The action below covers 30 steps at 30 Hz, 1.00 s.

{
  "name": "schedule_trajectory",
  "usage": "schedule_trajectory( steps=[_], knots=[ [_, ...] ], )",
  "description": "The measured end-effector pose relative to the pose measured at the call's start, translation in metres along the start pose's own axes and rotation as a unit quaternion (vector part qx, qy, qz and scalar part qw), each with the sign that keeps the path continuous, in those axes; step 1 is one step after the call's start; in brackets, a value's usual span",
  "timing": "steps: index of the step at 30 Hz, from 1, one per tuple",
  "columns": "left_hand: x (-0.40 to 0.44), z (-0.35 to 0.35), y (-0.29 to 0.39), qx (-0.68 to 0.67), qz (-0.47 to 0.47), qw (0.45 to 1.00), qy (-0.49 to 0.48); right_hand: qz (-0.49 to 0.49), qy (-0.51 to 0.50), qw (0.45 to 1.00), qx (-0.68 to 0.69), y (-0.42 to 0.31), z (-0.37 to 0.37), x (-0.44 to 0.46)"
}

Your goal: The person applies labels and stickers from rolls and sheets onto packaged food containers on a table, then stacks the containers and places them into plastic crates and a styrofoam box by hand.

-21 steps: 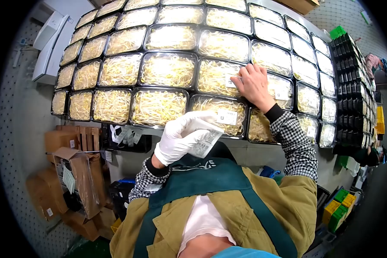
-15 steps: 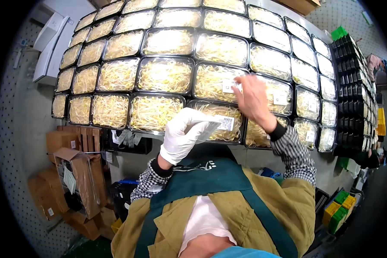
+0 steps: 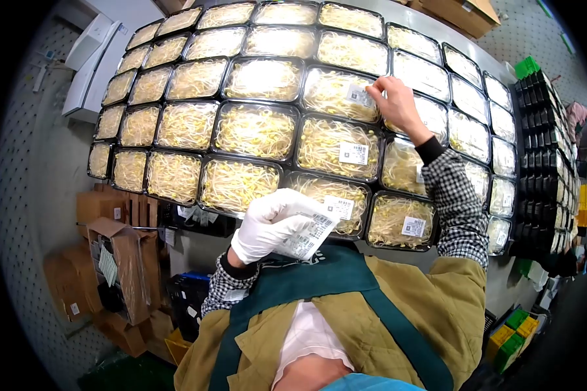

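My left hand (image 3: 267,225), in a white glove, is closed around a sheet of printed labels (image 3: 312,231) near my chest. My bare right hand (image 3: 398,104) reaches forward with fingers pinched at the right edge of a white label (image 3: 359,95). That label lies against the film of a black tray of bean sprouts (image 3: 329,85); whether it is fully stuck down I cannot tell. Nearer me, one tray carries a label (image 3: 353,154) and the front tray another label (image 3: 338,207). Right of it, a labelled sprout tray (image 3: 388,218) sits at the front edge.
Rows of wrapped sprout trays (image 3: 254,130) cover the table, those on the left without labels. Stacked black trays (image 3: 544,143) stand at the right. Cardboard boxes (image 3: 120,274) are at lower left, green and yellow crates (image 3: 515,335) at lower right.
My right hand has moved forward to a tray one row farther away. A label now shows on the tray it left. My left hand has lowered slightly, turning the label sheet's printed face into view.
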<state>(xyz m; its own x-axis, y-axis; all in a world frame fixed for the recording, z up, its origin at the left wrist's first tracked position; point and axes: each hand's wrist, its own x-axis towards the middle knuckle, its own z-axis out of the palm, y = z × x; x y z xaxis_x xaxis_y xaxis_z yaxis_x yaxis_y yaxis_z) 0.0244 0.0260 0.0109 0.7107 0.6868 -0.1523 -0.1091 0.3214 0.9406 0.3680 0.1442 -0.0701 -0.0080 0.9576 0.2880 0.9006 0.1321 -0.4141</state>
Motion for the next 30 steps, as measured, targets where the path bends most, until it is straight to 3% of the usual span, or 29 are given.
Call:
schedule_trajectory(
  steps=[4, 5, 8, 9, 10, 12, 13, 16, 17, 18, 20, 21, 22, 25, 28, 29, 30],
  knots=[
    [-0.001, 0.007, 0.012, -0.002, 0.000, 0.996, 0.090, -0.095, 0.076, 0.981, -0.153, -0.007, 0.018, -0.004],
    [-0.001, 0.007, 0.008, -0.044, -0.015, 0.994, 0.100, -0.084, 0.074, 0.973, -0.203, -0.010, 0.014, -0.007],
    [0.007, 0.006, -0.007, 0.101, 0.056, 0.983, 0.143, -0.032, 0.023, 0.983, -0.179, -0.026, 0.006, -0.017],
    [0.015, 0.016, -0.005, 0.130, 0.074, 0.964, 0.221, -0.042, -0.024, 0.999, 0.017, -0.041, 0.001, -0.028],
    [0.018, 0.014, -0.009, 0.172, 0.073, 0.952, 0.244, 0.029, -0.206, 0.938, 0.276, -0.078, -0.027, -0.036],
    [0.020, 0.006, -0.027, 0.254, 0.065, 0.921, 0.289, -0.036, -0.321, 0.824, 0.465, -0.122, -0.050, -0.061],
    [0.025, 0.005, -0.034, 0.269, 0.117, 0.906, 0.304, -0.018, -0.359, 0.803, 0.476, -0.134, -0.057, -0.071],
    [0.033, 0.016, -0.016, 0.218, 0.060, 0.940, 0.257, 0.012, -0.300, 0.828, 0.474, -0.123, -0.056, -0.070],
    [0.033, 0.013, -0.018, 0.165, 0.024, 0.960, 0.227, -0.024, -0.222, 0.889, 0.399, -0.100, -0.046, -0.058],
    [0.029, 0.008, -0.015, 0.158, -0.025, 0.970, 0.183, 0.038, -0.177, 0.900, 0.397, -0.082, -0.046, -0.037],
    [0.025, 0.001, 0.000, 0.180, 0.006, 0.982, 0.063, 0.068, -0.100, 0.972, 0.201, -0.014, -0.039, 0.019],
    [0.027, 0.005, 0.012, 0.215, 0.070, 0.973, 0.037, -0.006, -0.025, 0.996, 0.081, 0.020, -0.032, 0.046],
    [0.025, 0.001, 0.011, 0.201, 0.095, 0.975, 0.010, -0.082, 0.052, 0.994, -0.040, 0.044, -0.022, 0.068],
    [0.016, 0.004, 0.015, -0.006, 0.051, 0.997, 0.059, -0.077, 0.033, 0.991, -0.102, 0.065, 0.002, 0.100],
    [0.013, -0.003, 0.013, 0.027, 0.074, 0.992, 0.099, -0.102, 0.073, 0.970, -0.207, 0.060, 0.026, 0.099],
    [0.019, -0.006, 0.016, 0.170, 0.137, 0.968, 0.125, -0.090, 0.107, 0.958, -0.251, 0.060, 0.028, 0.097],
    [0.022, 0.001, 0.017, 0.111, 0.103, 0.974, 0.166, -0.073, 0.116, 0.958, -0.252, 0.056, 0.025, 0.097]
  ],
)
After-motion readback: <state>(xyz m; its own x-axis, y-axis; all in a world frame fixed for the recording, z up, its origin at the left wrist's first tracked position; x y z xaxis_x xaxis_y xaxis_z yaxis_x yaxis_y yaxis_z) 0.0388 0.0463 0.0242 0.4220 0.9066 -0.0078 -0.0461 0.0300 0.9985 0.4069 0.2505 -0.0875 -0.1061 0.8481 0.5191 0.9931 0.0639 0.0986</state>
